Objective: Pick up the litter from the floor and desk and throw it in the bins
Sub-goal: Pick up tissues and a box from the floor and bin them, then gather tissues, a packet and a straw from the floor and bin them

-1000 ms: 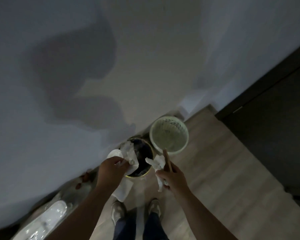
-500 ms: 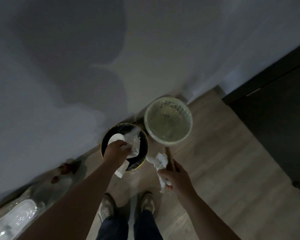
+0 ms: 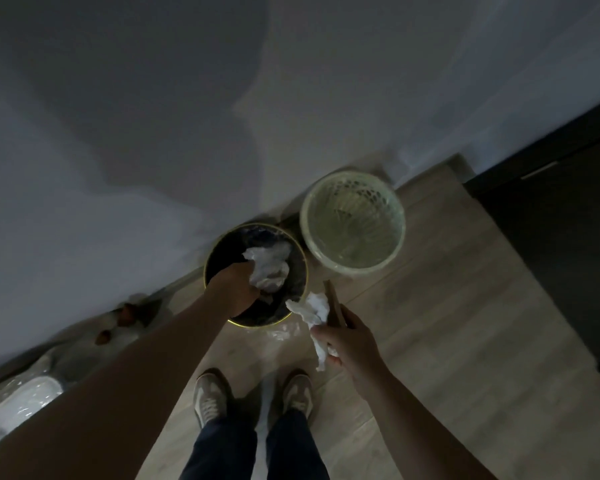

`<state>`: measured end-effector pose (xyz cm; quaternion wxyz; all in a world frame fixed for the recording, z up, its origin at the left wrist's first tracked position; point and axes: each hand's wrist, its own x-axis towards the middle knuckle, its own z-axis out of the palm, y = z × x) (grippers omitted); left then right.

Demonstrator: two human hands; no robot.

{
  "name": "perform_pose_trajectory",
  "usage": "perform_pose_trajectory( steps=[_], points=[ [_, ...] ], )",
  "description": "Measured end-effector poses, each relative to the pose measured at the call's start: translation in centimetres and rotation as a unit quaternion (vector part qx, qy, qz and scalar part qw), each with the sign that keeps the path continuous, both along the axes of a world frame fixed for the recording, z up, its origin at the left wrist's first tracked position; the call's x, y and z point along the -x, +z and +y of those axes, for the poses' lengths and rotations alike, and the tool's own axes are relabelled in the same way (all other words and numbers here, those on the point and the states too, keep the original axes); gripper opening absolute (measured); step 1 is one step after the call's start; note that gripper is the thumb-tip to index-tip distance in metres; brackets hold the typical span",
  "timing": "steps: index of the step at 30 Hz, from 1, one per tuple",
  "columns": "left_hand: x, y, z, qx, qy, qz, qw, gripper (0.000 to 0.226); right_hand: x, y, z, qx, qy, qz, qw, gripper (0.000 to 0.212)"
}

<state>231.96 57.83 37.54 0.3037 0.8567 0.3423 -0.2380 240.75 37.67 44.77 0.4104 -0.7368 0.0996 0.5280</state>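
A black bin with a gold rim [image 3: 219, 251] stands on the floor by the wall. My left hand [image 3: 232, 289] is down inside its mouth, holding crumpled white paper [image 3: 269, 266] there. To its right stands a pale green basket bin [image 3: 392, 251], lined with clear plastic. My right hand [image 3: 349, 339] hovers just in front of the black bin and grips a crumpled white tissue [image 3: 312, 311] together with a brown stick-like piece [image 3: 333, 303].
A white wall runs behind both bins. A dark cabinet [image 3: 551, 237] stands at the right. Clear plastic wrapping [image 3: 18, 400] and small brown things [image 3: 125, 315] lie along the wall at the left. My two shoes [image 3: 210, 396] stand on the wooden floor.
My left hand has gone from the bin's near rim down into the black bin with the white paper. The right hand holds its tissue and stick in about the same place.
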Motion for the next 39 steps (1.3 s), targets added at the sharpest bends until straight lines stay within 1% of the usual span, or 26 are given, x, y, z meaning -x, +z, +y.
perform_pose_trajectory(
  steps=[4, 7, 10, 12, 14, 15, 16, 17, 18, 20, 22, 23, 27, 30, 32, 33, 34, 37, 38, 39],
  points=[
    [2.5, 0.7, 0.8, -0.045, -0.071, 0.020, 0.996, 0.052, 0.7, -1.5, 2.6, 0.028, 0.058, -0.039, 0.997, 0.037],
    [4.4, 0.8, 1.8, -0.037, -0.056, 0.025, 0.997, 0.044, 1.0, -3.6, 5.4, 0.059, 0.113, -0.098, 0.987, 0.052],
    [6.6, 0.8, 3.1, -0.043, -0.043, 0.043, 0.997, 0.041, 1.2, -6.0, 8.2, 0.101, 0.177, -0.125, 0.971, 0.072],
    [8.1, 0.8, 4.0, -0.043, -0.051, 0.055, 0.996, 0.043, 1.2, -7.5, 9.9, 0.116, 0.258, -0.158, 0.946, 0.086],
    [9.4, 0.9, 4.8, -0.053, -0.065, 0.058, 0.995, 0.046, 1.3, -8.2, 11.4, 0.158, 0.353, -0.184, 0.904, 0.104],
    [9.9, 1.0, 5.2, -0.055, -0.069, 0.053, 0.995, 0.045, 1.5, -8.3, 12.1, 0.178, 0.381, -0.190, 0.887, 0.110],
    [10.3, 1.2, 5.5, -0.054, -0.071, 0.053, 0.995, 0.044, 1.7, -8.2, 12.6, 0.190, 0.395, -0.202, 0.876, 0.109],
    [10.6, 1.5, 5.8, -0.056, -0.071, 0.051, 0.995, 0.042, 2.0, -8.1, 13.0, 0.192, 0.403, -0.220, 0.867, 0.100],
    [10.9, 1.8, 6.0, -0.059, -0.069, 0.045, 0.995, 0.040, 2.3, -7.8, 13.2, 0.189, 0.418, -0.244, 0.855, 0.086],
    [11.4, 2.7, 6.2, -0.064, -0.073, 0.042, 0.994, 0.039, 3.1, -6.7, 13.2, 0.184, 0.481, -0.288, 0.807, 0.061],
    [11.8, 4.2, 6.3, -0.064, -0.076, 0.047, 0.994, 0.039, 3.8, -5.3, 12.9, 0.178, 0.532, -0.321, 0.763, 0.051],
    [12.0, 5.0, 6.3, -0.068, -0.076, 0.047, 0.994, 0.039, 3.9, -4.4, 12.8, 0.176, 0.544, -0.327, 0.752, 0.048],
    [12.6, 10.4, 5.6, -0.081, -0.080, 0.030, 0.993, 0.037, 4.3, 0.7, 12.6, 0.164, 0.570, -0.340, 0.730, 0.046],
    [13.3, 15.8, 5.0, -0.134, -0.071, -0.014, 0.988, 0.039, 4.9, 6.1, 12.2, 0.137, 0.577, -0.362, 0.719, 0.046],
    [13.8, 18.9, 3.9, -0.099, -0.054, 0.004, 0.994, 0.041, 5.4, 9.8, 11.6, 0.109, 0.579, -0.369, 0.719, 0.046],
    [14.3, 21.0, 3.3, -0.079, -0.039, 0.030, 0.996, 0.042, 5.7, 12.1, 11.4, 0.089, 0.581, -0.375, 0.717, 0.045],
    [14.7, 22.7, 2.8, -0.074, -0.019, 0.032, 0.997, 0.043, 5.8, 14.4, 11.4, 0.068, 0.585, -0.384, 0.711, 0.043],
    [16.0, 28.4, 0.4, -0.098, 0.058, 0.001, 0.993, 0.043, 6.5, 21.7, 10.9, -0.003, 0.606, -0.413, 0.680, 0.044],
    [16.5, 30.3, -0.7, -0.110, 0.077, -0.011, 0.991, 0.043, 6.9, 24.0, 10.6, -0.024, 0.612, -0.427, 0.665, 0.045],
    [17.4, 32.6, -2.4, -0.122, 0.104, -0.021, 0.987, 0.044, 7.5, 26.8, 10.2, -0.051, 0.625, -0.439, 0.643, 0.047]
  ],
)
